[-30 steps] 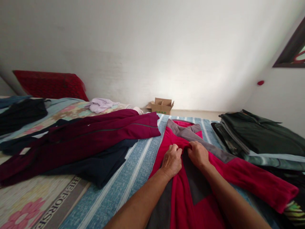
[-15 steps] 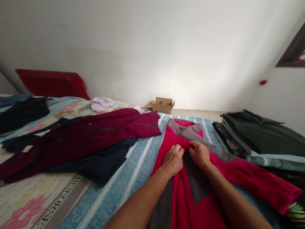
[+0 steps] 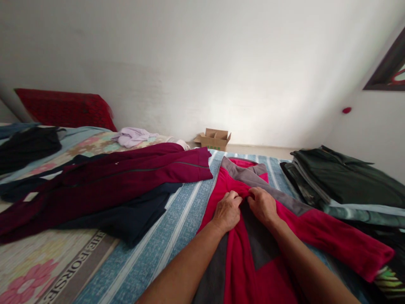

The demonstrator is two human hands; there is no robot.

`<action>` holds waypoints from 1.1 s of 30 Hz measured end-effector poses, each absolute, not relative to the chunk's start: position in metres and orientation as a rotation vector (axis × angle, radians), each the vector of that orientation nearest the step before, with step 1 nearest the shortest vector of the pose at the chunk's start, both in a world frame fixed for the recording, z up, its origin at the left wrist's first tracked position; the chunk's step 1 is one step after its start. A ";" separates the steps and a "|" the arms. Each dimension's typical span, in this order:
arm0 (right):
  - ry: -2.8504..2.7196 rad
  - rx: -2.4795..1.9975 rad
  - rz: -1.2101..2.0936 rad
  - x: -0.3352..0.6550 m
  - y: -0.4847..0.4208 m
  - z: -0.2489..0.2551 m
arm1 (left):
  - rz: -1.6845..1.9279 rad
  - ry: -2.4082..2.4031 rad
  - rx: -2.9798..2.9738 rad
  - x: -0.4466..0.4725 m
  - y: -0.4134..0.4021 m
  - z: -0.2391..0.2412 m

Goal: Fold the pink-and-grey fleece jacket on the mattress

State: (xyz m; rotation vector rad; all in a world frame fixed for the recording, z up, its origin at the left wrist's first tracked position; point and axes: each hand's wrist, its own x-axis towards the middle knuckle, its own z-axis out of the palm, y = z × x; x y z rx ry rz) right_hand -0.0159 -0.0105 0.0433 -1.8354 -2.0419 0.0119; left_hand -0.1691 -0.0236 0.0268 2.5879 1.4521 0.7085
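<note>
A red and grey jacket (image 3: 272,283) lies spread on the blue striped bedding, its collar toward the wall and one sleeve stretched out to the right. My left hand (image 3: 228,211) is closed on the front of the jacket, fingers curled into the red cloth. Close beside it, my right hand (image 3: 262,204) pinches the same front just below the collar. The fingertips of both hands are partly hidden in the fabric. Left of the jacket, a maroon zippered garment (image 3: 133,173) lies over a dark navy garment (image 3: 136,219).
A stack of folded dark clothes (image 3: 351,177) stands on the right. Behind the bed sits an open cardboard box (image 3: 215,139) by the wall. Pale lilac cloth (image 3: 133,137), black clothing (image 3: 28,147) and a red covered object (image 3: 66,109) are at the back left.
The view has shifted very slightly. Both hands keep their hold on the jacket in nearly the same place.
</note>
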 end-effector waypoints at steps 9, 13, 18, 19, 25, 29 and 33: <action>-2.013 -1.828 0.056 -0.016 -0.010 0.044 | 0.699 1.453 2.592 -0.169 -0.025 0.028; -2.017 -1.823 0.042 -0.016 -0.010 0.042 | 0.701 1.452 2.595 -0.169 -0.024 0.027; -2.016 -1.831 0.039 -0.016 -0.010 0.042 | 0.718 1.457 2.591 -0.169 -0.023 0.026; -2.022 -1.835 0.032 -0.017 -0.011 0.043 | 0.721 1.454 2.587 -0.169 -0.023 0.026; -2.067 -1.851 -0.024 -0.021 -0.017 0.046 | 0.720 1.420 2.561 -0.170 -0.023 0.025; -2.086 -1.859 -0.051 -0.024 -0.019 0.046 | 0.717 1.417 2.550 -0.170 -0.023 0.025; -2.103 -1.839 -0.064 -0.024 -0.021 0.044 | 0.724 1.436 2.541 -0.169 -0.024 0.025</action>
